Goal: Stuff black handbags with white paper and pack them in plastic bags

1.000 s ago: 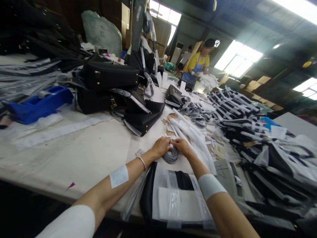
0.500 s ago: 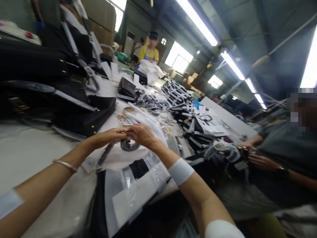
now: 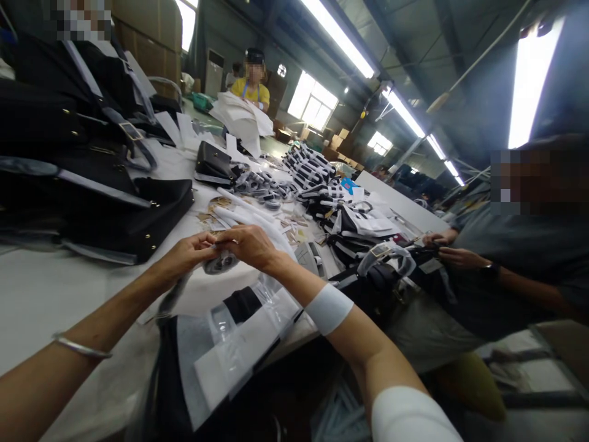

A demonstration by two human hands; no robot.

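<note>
Both hands meet just above the white table (image 3: 50,288), a little past its near edge. The left hand (image 3: 184,255) and the right hand (image 3: 251,245) pinch a coiled strap (image 3: 219,264) between them, fingertips closed on its top edge and nearly touching each other. The strap is grey and narrow, wound into a flat, tight roll several turns thick, with a small hollow in the middle. The roll hangs below the fingers, just over the tabletop, and whether it rests on the surface cannot be told. A loose dark tail runs from it down and to the left, under the left wrist.

A thin silver bangle (image 3: 80,347) sits on the left forearm and a white band (image 3: 329,307) wraps the right one. Directly below the hands lies a black bag in clear plastic wrap (image 3: 221,350), partly over the table's edge. To the left, black handbags (image 3: 115,209) with gold studs lie piled on the table. Beyond the hands lie white foam tubes (image 3: 246,209) and, farther off, a heap of black-and-white straps (image 3: 313,169).

At the right a seated co-worker in a grey top has both hands (image 3: 453,252) on a dark bag. At the far end of the table stands a person in a yellow shirt (image 3: 252,91)
</note>
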